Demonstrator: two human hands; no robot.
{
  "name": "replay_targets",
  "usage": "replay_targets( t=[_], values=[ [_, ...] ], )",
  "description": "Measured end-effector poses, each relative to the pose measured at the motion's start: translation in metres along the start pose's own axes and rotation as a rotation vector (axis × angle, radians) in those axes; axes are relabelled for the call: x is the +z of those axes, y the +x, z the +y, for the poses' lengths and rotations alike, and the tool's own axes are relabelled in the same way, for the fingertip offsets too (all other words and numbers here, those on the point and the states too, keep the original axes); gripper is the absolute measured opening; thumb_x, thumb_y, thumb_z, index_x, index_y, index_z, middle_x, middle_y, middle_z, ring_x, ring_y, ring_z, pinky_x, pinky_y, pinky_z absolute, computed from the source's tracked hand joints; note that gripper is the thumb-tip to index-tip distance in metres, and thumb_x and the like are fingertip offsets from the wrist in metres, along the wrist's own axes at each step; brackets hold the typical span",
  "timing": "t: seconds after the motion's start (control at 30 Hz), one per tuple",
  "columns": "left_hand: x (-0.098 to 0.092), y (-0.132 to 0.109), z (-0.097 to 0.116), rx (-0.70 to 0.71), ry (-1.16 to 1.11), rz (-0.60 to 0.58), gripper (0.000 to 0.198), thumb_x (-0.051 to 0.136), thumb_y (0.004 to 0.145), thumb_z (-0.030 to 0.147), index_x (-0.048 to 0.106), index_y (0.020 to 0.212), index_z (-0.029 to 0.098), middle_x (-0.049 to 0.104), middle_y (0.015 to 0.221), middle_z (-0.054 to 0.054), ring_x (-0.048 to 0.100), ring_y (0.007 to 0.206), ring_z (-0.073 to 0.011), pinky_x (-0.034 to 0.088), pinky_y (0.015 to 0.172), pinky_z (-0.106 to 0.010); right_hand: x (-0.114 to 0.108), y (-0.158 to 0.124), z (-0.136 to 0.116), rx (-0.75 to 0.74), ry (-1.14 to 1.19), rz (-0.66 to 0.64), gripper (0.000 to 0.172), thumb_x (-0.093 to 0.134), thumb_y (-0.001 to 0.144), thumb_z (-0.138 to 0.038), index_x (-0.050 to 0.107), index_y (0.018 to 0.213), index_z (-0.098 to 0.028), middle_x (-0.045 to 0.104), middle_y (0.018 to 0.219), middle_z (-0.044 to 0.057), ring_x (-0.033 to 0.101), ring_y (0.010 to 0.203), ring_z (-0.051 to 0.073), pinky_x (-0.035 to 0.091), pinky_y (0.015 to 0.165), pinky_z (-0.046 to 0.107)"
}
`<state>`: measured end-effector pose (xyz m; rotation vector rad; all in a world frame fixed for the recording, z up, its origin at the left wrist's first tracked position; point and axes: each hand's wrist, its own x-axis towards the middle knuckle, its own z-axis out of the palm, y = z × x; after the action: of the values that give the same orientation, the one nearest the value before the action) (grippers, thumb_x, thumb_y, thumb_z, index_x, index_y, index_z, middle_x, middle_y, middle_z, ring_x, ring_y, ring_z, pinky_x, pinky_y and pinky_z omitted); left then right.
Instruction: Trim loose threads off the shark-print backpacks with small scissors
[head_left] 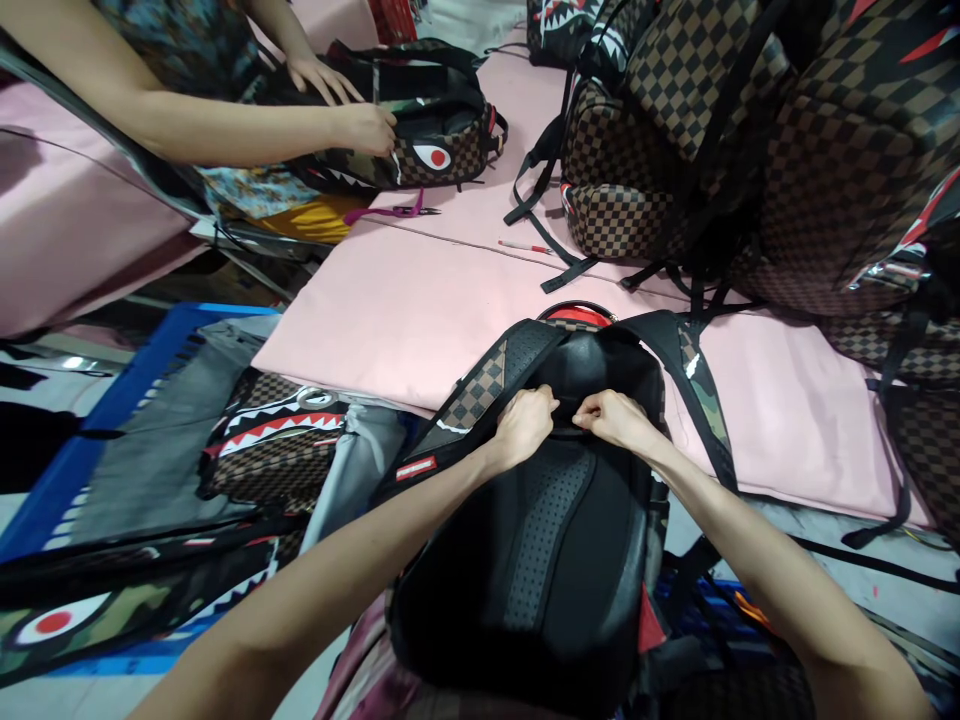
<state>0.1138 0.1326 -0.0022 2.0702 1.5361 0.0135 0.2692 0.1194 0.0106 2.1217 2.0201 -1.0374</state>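
Note:
A black backpack [592, 540] leans against the table edge with its padded back panel facing me. Its checkered and camouflage shoulder straps spread to either side, and a red-lined handle [577, 314] tops it. On the upper back panel, by a dark horizontal seam or opening, my left hand [527, 425] is closed with thumb and forefinger together. Just right of it, across a small gap, my right hand [611, 418] is closed in a similar pinch. Whatever lies between the fingertips of either hand is too small or hidden to make out.
Several checkered backpacks [660, 130] are piled at the right of the pink-covered table [390, 310]. Across it, another person's hands [367, 125] work on a shark-eyed bag [450, 150]. Purple-handled snips [397, 211] and a pen [525, 246] lie there. A blue-framed crate [161, 350] holds bags at left.

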Motion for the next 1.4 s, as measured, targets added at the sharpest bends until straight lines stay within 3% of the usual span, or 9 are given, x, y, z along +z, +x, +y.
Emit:
replay_targets(
  t=[0.17,0.3,0.47,0.67,0.8,1.0,1.2,1.33,1.4],
  values=[
    [-0.011,-0.004,-0.009,0.101,-0.253,-0.006,0.025,0.037,0.088,0.023,0.059,0.078,0.015,0.065,0.073,-0.004,0.061,0.07,-0.0152,0.042,0.061,-0.023,-0.001,-0.004,0.003,0.019,0.033,0.094,0.014,0.056,0.075,-0.028,0.069,0.077,-0.023,0.068,0.073,0.001,0.063,0.073,0.018,0.037,0.059,0.024],
    [-0.026,-0.013,-0.021,0.401,-0.501,-0.237,0.051,0.031,0.09,0.036,0.056,0.051,0.016,0.061,0.056,-0.002,0.059,0.064,-0.0118,0.042,0.072,-0.022,-0.005,-0.006,0.005,0.042,0.168,0.137,0.016,0.053,0.078,-0.03,0.067,0.08,-0.02,0.069,0.076,0.002,0.062,0.073,0.016,0.04,0.064,0.024],
    [-0.018,-0.002,-0.012,0.224,-0.35,-0.042,0.032,0.051,0.08,0.042,0.07,0.076,0.017,0.066,0.073,-0.002,0.058,0.064,-0.013,0.041,0.062,-0.022,-0.004,-0.003,0.01,0.065,0.318,0.149,0.018,0.053,0.078,-0.029,0.066,0.084,-0.017,0.069,0.078,0.003,0.061,0.072,0.015,0.042,0.064,0.023],
    [-0.011,0.009,0.004,0.159,-0.203,-0.163,0.019,0.057,0.077,0.038,0.071,0.08,0.025,0.068,0.076,0.0,0.061,0.07,-0.0154,0.038,0.06,-0.022,0.001,0.003,0.017,0.041,0.393,0.148,0.019,0.055,0.077,-0.031,0.065,0.082,-0.016,0.068,0.075,0.004,0.061,0.071,0.015,0.043,0.065,0.024],
    [-0.012,0.005,0.007,0.082,-0.151,-0.097,0.019,0.05,0.081,0.031,0.067,0.082,0.021,0.068,0.083,-0.003,0.061,0.077,-0.0181,0.04,0.065,-0.025,0.001,0.003,0.021,0.037,0.424,0.148,0.018,0.053,0.077,-0.03,0.064,0.081,-0.017,0.067,0.071,0.003,0.06,0.067,0.014,0.043,0.064,0.024],
    [-0.021,0.0,-0.005,0.066,-0.656,0.049,0.028,0.038,0.085,0.027,0.051,0.063,0.016,0.056,0.064,0.0,0.052,0.063,-0.0116,0.04,0.061,-0.022,-0.009,0.001,0.034,-0.079,0.538,0.248,0.023,0.05,0.077,-0.037,0.061,0.079,-0.016,0.063,0.072,0.002,0.056,0.068,0.014,0.04,0.062,0.024],
    [-0.021,-0.025,-0.018,0.349,-0.537,-0.342,0.056,0.028,0.091,0.042,0.046,0.045,0.016,0.054,0.053,-0.002,0.056,0.061,-0.013,0.045,0.069,-0.026,-0.01,-0.004,0.038,-0.078,0.614,0.304,0.033,0.056,0.075,-0.045,0.061,0.087,-0.015,0.063,0.079,0.004,0.057,0.071,0.015,0.041,0.064,0.026],
    [-0.003,-0.006,-0.018,0.584,-0.14,0.071,0.018,0.051,0.085,0.028,0.063,0.08,0.015,0.063,0.099,-0.007,0.055,0.097,-0.0197,0.042,0.089,-0.033,-0.001,-0.006,0.034,-0.189,0.202,0.392,0.026,0.061,0.075,-0.029,0.06,0.1,-0.02,0.066,0.091,0.003,0.06,0.079,0.016,0.041,0.071,0.026],
    [0.005,0.005,-0.016,0.641,0.049,0.215,0.018,0.054,0.081,0.017,0.06,0.098,0.014,0.058,0.113,-0.009,0.05,0.107,-0.0218,0.041,0.092,-0.037,0.004,-0.008,0.031,-0.205,-0.066,0.431,0.018,0.055,0.078,-0.016,0.064,0.093,-0.02,0.067,0.087,0.002,0.061,0.078,0.016,0.041,0.07,0.026]
  ],
)
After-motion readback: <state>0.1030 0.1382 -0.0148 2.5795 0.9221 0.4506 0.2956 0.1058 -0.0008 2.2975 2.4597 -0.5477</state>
